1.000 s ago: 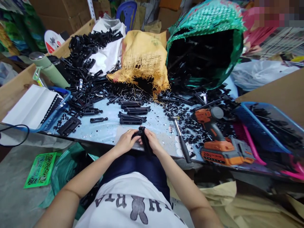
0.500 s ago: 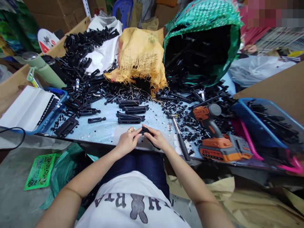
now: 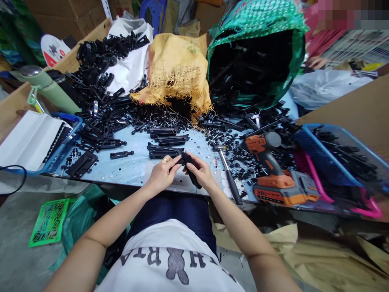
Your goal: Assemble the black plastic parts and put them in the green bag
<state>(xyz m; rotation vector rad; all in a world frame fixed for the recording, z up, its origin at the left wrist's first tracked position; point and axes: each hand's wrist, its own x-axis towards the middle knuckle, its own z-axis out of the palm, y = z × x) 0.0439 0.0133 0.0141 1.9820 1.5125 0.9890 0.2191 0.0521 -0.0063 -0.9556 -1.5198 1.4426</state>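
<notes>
Close to the table's front edge, my right hand point(image 3: 201, 169) is closed round a black plastic part point(image 3: 193, 178), a long piece that slants down toward me. My left hand point(image 3: 164, 172), with a ring on one finger, pinches the upper left end of the same part. What lies under the fingertips is hidden. Just beyond my hands lie several long black plastic assemblies point(image 3: 169, 140) in short stacks. A single black bracket point(image 3: 121, 155) rests farther left. To the right of my right hand is a hammer point(image 3: 229, 174) with a dark handle.
An orange cordless drill point(image 3: 270, 170) stands on the right, near a blue basket point(image 3: 331, 134) of black parts. Loose screws and small pieces point(image 3: 170, 117) cover the back, below a yellow sack point(image 3: 179, 61) and a green sack point(image 3: 258, 24). A person's hand point(image 3: 317, 62) shows at back right.
Both hands have lifted slightly and the black part has turned, so more of its length shows below my right hand. The whole view has shifted a little.
</notes>
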